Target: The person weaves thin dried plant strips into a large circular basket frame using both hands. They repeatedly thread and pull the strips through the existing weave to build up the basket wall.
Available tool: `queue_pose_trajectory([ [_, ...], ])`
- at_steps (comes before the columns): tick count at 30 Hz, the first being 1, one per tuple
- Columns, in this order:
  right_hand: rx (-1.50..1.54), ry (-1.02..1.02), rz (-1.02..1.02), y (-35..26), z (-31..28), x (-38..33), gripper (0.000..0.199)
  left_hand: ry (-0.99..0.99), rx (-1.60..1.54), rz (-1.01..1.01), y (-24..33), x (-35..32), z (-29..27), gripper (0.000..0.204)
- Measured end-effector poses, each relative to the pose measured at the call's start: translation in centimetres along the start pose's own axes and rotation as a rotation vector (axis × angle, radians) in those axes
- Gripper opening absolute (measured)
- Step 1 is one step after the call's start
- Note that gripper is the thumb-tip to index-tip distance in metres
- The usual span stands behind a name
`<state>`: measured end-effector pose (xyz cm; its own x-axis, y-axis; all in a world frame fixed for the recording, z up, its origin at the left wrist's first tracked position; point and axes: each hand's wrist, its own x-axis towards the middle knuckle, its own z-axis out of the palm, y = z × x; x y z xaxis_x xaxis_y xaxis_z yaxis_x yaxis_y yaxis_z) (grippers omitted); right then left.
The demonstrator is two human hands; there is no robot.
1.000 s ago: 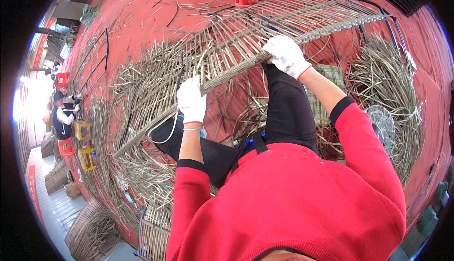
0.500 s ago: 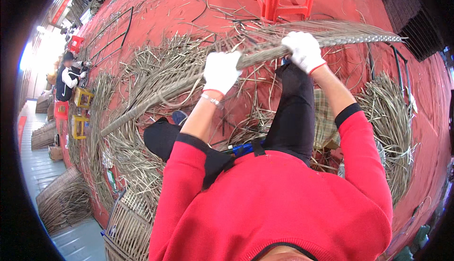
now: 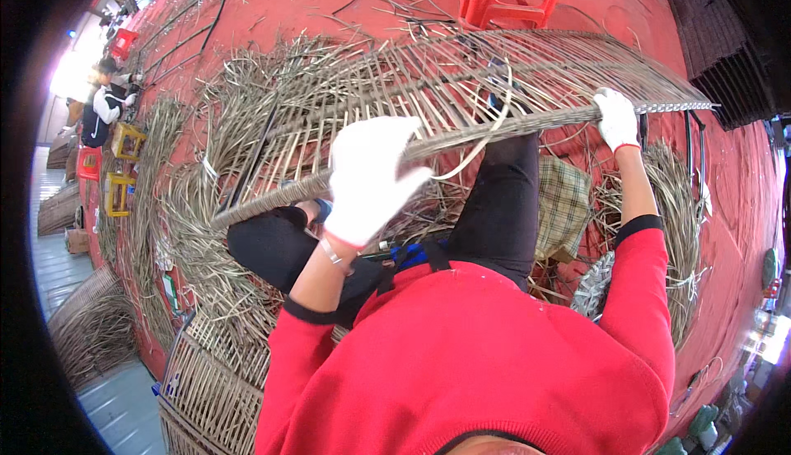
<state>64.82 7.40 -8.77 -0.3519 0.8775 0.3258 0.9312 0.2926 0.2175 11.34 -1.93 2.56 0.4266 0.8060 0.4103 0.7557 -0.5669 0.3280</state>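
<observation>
A large panel of grey-brown rattan-like strips stretched over a frame lies across my legs, its wrapped edge (image 3: 527, 121) running from lower left to upper right. My right hand (image 3: 616, 119), in a white glove, is closed round that edge near its right end. My left hand (image 3: 368, 179), also white-gloved, is over the edge further left, with thumb and fingers apart; whether its palm touches the edge is hidden. Just right of its thumb, a loose pale strip (image 3: 479, 152) loops up across the edge.
Heaps of loose strips (image 3: 198, 241) lie left of me, and a tied bundle (image 3: 671, 233) lies on the right. A red plastic stool (image 3: 507, 17) stands beyond the panel. Dark stacked panels (image 3: 715, 35) are at far right. Another person (image 3: 103, 109) sits at far left by yellow stools (image 3: 119, 194).
The panel has tipped so its open strip face shows. My right hand has slid right along the edge; my left hand has come nearer and opened.
</observation>
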Motion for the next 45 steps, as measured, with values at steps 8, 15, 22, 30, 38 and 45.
queue_pose_trajectory([
  [8, 0.350, -0.025, -0.159, -11.9, -5.7, 6.9, 0.034, 0.092, -0.064, -0.258, -6.3, -6.6, 4.2, 0.034],
  [15, 0.528, -0.094, -0.308, -23.1, -5.6, 9.4, 0.030, 0.115, -0.134, -0.146, -7.2, -4.2, 4.9, 0.035],
  [22, 1.331, -0.191, 0.476, -22.4, -4.6, 10.0, 0.019, 0.025, -0.252, -0.177, -7.6, -1.7, 4.3, 0.026],
  [30, 1.448, -0.274, 0.436, -23.3, -5.6, 10.9, 0.021, -0.177, -0.342, -0.110, -6.1, 3.3, 9.1, 0.020],
  [38, 2.208, -0.756, 0.299, -21.2, -3.1, 12.7, 0.016, -0.197, -0.018, -0.046, -7.1, 6.0, 13.3, 0.023],
  [45, 1.900, -0.648, 0.268, -21.2, -3.3, 11.2, 0.020, -0.224, -0.068, -0.108, -8.0, 5.7, 14.7, 0.019],
])
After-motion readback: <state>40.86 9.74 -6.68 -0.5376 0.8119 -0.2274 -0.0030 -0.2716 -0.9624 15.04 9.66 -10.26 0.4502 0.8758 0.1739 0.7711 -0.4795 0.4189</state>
